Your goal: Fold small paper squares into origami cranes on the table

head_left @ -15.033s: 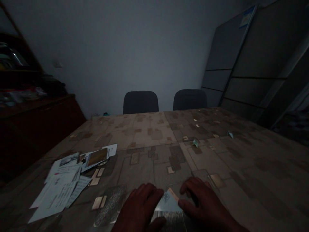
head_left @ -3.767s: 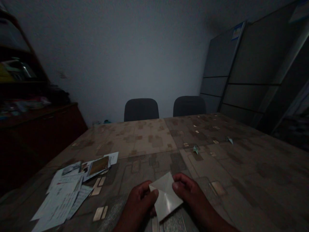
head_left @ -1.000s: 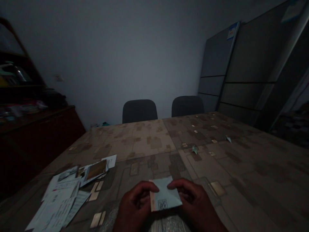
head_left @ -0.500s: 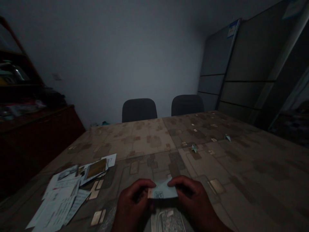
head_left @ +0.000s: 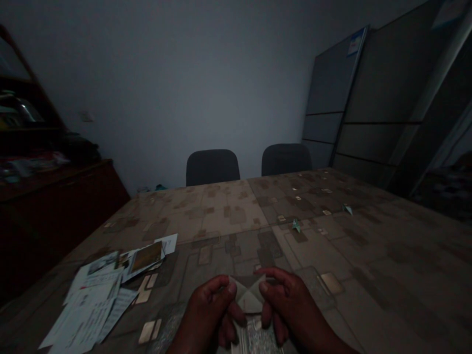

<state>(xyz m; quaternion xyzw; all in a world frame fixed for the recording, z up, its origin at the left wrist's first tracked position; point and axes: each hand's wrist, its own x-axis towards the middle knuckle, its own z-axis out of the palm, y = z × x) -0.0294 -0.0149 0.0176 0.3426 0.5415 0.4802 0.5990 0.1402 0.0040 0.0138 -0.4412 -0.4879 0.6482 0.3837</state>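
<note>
Room with grey walls: a patterned tabletop [head_left: 332, 246] with 2 dark chairs [head_left: 213, 168] beyond its far edge. Left hand [head_left: 208, 314] and right hand [head_left: 291, 307] face each other, fingers [head_left: 275, 272] part-curled on either side of a pale folded paper [head_left: 249, 295], its creases forming triangular flaps; whether they grip it cannot be told. The paper lies just above a glittery silver sheet [head_left: 254, 339]. Loose printed papers [head_left: 92, 307] lie left, their text too small to read; 2 small folded paper figures [head_left: 296, 226] stand farther off.
</note>
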